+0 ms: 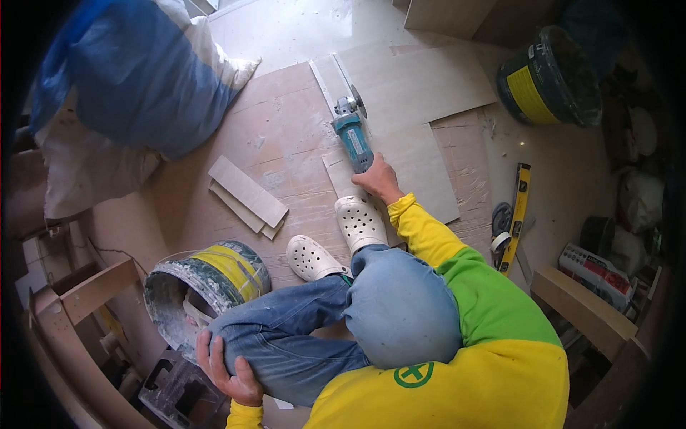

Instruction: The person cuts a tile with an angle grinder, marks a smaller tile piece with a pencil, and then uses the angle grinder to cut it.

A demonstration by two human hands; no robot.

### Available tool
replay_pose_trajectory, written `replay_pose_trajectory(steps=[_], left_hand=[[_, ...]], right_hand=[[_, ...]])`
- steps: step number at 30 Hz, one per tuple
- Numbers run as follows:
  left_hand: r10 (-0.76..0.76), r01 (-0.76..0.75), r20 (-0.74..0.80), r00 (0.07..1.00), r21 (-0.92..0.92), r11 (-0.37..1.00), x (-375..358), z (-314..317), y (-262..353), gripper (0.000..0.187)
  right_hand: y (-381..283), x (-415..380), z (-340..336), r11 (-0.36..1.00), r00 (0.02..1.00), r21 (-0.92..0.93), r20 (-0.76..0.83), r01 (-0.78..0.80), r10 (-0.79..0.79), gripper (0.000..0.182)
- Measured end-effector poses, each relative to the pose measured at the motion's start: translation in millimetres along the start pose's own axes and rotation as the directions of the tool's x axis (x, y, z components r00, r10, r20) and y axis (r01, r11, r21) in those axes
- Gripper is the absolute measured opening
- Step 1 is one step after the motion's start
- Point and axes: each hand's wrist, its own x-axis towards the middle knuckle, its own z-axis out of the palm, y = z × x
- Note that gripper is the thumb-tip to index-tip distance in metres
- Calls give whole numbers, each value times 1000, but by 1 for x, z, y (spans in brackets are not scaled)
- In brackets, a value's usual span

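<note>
My right hand [380, 180] is wrapped round the rear of a teal angle grinder [352, 141]. The grinder's dark disc [359, 101] points away from me, near the end of a long pale strip [330, 80]. Under the grinder lies a large beige tile [407, 161], with another tile [421, 82] beyond it. My left hand [230, 372] rests on my bent left knee, fingers spread, holding nothing. Two narrow cut tile strips [248, 193] lie overlapping to the left of the grinder.
A mortar-stained bucket [236, 268] lies tipped near my left knee. Another bucket [529, 89] stands at the back right. Blue and white sacks [150, 79] fill the far left. A yellow spirit level [516, 214] and a tape roll [500, 242] lie to the right.
</note>
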Motion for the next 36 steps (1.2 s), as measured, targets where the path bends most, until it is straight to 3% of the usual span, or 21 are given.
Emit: replay_pose_trajectory(steps=[14, 36], left_hand=[[21, -23, -44, 999, -52, 998, 6, 4, 1, 48], [8, -11, -47, 999, -64, 998, 8, 7, -1, 49]], right_hand=[[-20, 28, -9, 999, 1000, 31, 2, 26, -26, 75], [1, -1, -3, 1000, 1000, 2, 1, -12, 12, 76]])
